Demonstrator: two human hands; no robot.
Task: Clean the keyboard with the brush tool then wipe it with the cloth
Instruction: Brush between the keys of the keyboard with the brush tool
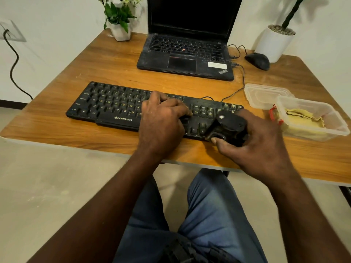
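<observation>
A black Zebronics keyboard (114, 105) lies across the wooden table (95, 63) in front of me. My left hand (161, 118) rests palm down on the middle of the keyboard, its fingers spread over the keys. My right hand (262, 141) grips a black brush tool (230, 125) and holds it against the keyboard's right end, over the number pad. The brush's bristles are hidden under its body. A yellow cloth (303, 118) lies folded in a clear plastic container (340, 128) to the right of the keyboard.
An open black laptop (186, 54) stands behind the keyboard, with a black mouse (258, 60) and cables to its right. The container's lid (266, 93) lies beside it. A flower pot (120, 31) stands at the back left and a white plant pot (275, 42) at the back right.
</observation>
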